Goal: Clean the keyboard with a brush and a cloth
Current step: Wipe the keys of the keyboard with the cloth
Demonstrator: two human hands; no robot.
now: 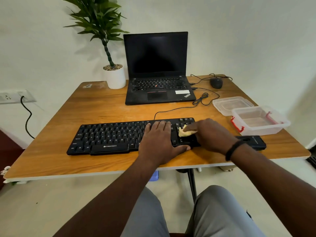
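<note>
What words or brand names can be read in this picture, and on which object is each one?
"ZEBRONICS": on the keyboard, front edge under the space bar.
"ThinkPad": on the laptop palm rest, barely readable.
White sticker on laptop: too small.
Black case logo: blurred.

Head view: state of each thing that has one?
Laptop: lid open, screen dark.
Plastic container: open, looks empty.
Container lid: off, lying behind the container.
Keyboard: cabled, flat on table.
Yellow cloth: bunched, pressed onto the keys.
Left hand: flat on keyboard.
Right hand: holds cloth.
</note>
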